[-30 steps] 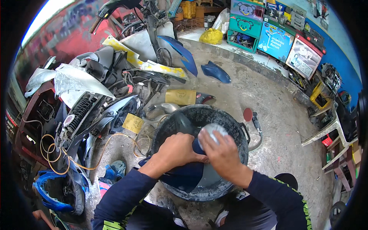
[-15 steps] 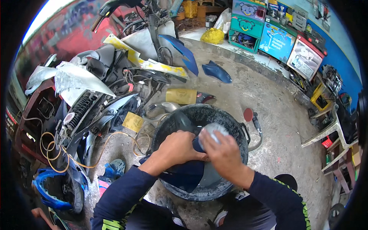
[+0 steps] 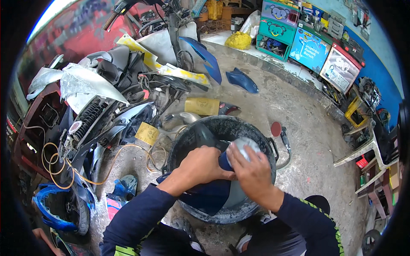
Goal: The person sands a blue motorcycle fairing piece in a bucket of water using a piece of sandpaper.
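A dark blue motorcycle body panel (image 3: 208,197) is tilted over a large black tub (image 3: 222,219) that stands between my feet. My left hand (image 3: 198,164) is closed round the panel's upper part. Across from it, my right hand (image 3: 253,170) presses a pale, whitish pad or cloth (image 3: 247,145) against the panel's upper end; its exact kind does not show. Cloudy water (image 3: 234,198) lies in the tub below. Another dark, smooth piece (image 3: 206,135) leans inside the far wall of the tub.
Motorcycle parts and panels (image 3: 92,85) are heaped at the left, with a tan hose (image 3: 115,164) looping over the floor. Sandpaper sheets (image 3: 201,106) lie beyond the tub. A round-pad sander (image 3: 277,129) is to its right. Blue panels (image 3: 241,81) rest farther off.
My right hand and the pale pad have shifted slightly to the right along the panel. My left hand keeps its grip, and the panel has moved a little right.
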Demonstrator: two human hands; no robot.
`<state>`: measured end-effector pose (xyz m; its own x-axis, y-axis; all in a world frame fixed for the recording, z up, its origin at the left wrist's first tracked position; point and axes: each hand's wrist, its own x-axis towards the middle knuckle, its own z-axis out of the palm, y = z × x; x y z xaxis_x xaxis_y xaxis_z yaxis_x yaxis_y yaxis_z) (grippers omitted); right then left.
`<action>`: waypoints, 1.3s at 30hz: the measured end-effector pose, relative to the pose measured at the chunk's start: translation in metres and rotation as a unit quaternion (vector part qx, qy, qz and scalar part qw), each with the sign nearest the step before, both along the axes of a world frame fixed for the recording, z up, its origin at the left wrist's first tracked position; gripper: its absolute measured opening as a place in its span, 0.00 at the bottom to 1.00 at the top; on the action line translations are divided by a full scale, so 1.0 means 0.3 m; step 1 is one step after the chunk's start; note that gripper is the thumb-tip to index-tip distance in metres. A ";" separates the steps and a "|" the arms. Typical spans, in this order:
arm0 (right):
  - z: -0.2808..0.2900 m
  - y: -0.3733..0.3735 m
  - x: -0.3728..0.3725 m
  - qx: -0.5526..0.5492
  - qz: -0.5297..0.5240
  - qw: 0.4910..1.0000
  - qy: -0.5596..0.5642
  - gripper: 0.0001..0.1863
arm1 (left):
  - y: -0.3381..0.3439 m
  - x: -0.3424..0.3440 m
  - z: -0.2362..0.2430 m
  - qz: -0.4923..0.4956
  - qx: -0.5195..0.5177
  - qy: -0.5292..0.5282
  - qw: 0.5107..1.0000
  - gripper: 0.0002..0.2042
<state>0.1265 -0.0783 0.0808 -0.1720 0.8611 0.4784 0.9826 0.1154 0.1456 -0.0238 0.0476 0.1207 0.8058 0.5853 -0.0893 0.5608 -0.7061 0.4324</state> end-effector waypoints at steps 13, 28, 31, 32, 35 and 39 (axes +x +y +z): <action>-0.008 0.004 0.010 0.018 -0.002 1.000 0.002 0.26 | 0.010 -0.005 0.022 0.001 -0.034 0.028 0.999 0.38; 0.042 0.061 0.104 0.025 -0.028 0.993 0.114 0.30 | 0.022 -0.005 0.013 0.001 -0.027 -0.030 0.999 0.40; 0.043 0.032 0.110 0.024 -0.004 0.983 0.184 0.31 | 0.025 -0.002 0.012 0.005 -0.035 -0.027 0.999 0.39; 0.046 0.027 0.104 0.020 -0.003 0.984 0.179 0.31 | 0.024 0.003 0.018 0.005 -0.037 -0.026 0.999 0.39; 0.049 0.017 0.062 0.014 0.016 0.984 0.174 0.31 | 0.025 0.008 0.008 0.001 -0.032 -0.027 0.999 0.39; 0.034 0.006 0.038 -0.028 0.077 0.982 0.171 0.32 | 0.029 0.002 -0.006 0.000 -0.004 -0.024 1.000 0.40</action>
